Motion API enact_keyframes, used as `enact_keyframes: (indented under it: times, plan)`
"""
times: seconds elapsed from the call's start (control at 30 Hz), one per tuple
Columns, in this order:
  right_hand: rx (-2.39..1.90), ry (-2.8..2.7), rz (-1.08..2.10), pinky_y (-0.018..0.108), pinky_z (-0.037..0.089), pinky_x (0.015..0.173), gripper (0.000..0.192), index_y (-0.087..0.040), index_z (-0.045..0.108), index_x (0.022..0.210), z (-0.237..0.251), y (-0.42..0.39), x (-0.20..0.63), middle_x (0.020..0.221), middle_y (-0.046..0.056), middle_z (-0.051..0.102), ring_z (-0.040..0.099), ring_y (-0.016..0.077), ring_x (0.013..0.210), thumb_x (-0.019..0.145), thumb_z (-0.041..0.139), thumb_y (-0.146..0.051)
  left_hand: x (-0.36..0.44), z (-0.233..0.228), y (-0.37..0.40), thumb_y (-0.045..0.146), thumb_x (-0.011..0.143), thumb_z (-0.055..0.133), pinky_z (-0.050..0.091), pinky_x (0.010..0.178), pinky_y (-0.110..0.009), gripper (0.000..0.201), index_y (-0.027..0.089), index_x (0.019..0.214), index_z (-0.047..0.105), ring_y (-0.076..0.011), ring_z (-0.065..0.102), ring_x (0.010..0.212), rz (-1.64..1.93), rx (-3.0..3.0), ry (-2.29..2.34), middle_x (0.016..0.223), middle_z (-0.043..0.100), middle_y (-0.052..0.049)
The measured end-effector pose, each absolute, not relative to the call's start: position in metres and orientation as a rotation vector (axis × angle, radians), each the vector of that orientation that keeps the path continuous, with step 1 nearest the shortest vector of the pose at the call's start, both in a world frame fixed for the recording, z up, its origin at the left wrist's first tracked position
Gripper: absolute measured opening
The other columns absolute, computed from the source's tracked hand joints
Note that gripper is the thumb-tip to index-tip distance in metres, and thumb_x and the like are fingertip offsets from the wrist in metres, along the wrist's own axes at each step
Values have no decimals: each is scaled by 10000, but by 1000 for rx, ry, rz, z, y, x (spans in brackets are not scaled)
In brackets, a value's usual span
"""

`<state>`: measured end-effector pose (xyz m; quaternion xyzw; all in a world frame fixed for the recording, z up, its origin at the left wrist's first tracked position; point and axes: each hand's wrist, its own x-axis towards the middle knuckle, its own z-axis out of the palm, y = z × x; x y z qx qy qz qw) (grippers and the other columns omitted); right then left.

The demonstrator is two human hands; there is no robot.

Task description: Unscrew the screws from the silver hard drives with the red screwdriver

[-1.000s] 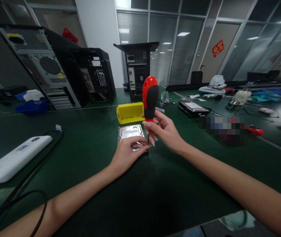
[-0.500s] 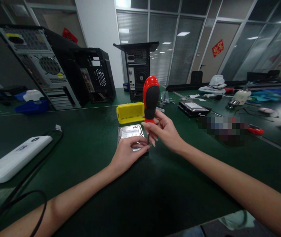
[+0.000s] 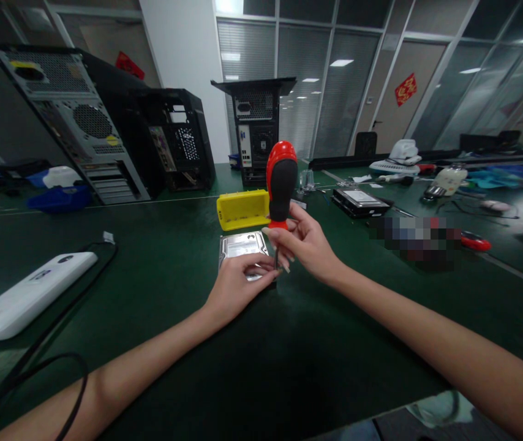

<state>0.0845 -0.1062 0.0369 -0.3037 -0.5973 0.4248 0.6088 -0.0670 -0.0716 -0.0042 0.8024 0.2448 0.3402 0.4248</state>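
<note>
A silver hard drive lies flat on the green table. My left hand rests on its near edge, fingers pressing it down. My right hand holds a red and black screwdriver upright by the base of its handle. The shaft points down at the drive's near right corner, just beside my left fingertips. The tip is hidden between my fingers.
A yellow box sits just behind the drive. Three open computer cases stand at the back. A white device with black cables lies at left. Another hard drive and a red tool lie at right.
The screwdriver handle has shifted very slightly to the right. Both hands stay in place at the drive.
</note>
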Motion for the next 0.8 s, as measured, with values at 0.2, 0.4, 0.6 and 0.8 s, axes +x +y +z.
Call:
enact_keyframes:
  times: [0.2,0.4,0.6,0.8]
  plan:
    - [-710,-1385,959,106,407,322,364,-188,444,1013,37,-107,84,664,-80,594,488,3,343,760,689,-282,-65,-2,-72,187,792,633,570,785,-311,134,117,893,687,-178,692,775,862,2006,606,876,713,-66]
    - [-726,-1397,956,113,402,316,357,-195,445,1008,35,-106,84,695,-68,605,489,3,344,765,682,-306,-65,-1,-73,203,788,636,578,781,-322,140,127,894,688,-184,695,774,864,2016,613,873,716,-62]
    - [-695,-1384,972,105,400,318,353,-189,447,1002,36,-107,84,656,-82,598,490,4,339,761,689,-278,-66,-4,-72,198,786,642,577,779,-308,154,111,906,684,-186,702,782,859,2002,613,887,719,-77]
    - [-700,-1387,968,116,390,318,373,-191,445,1004,36,-107,84,633,-92,572,483,9,337,752,696,-305,-66,-3,-72,206,784,650,574,784,-311,174,116,928,686,-193,704,795,867,2029,626,890,726,-76]
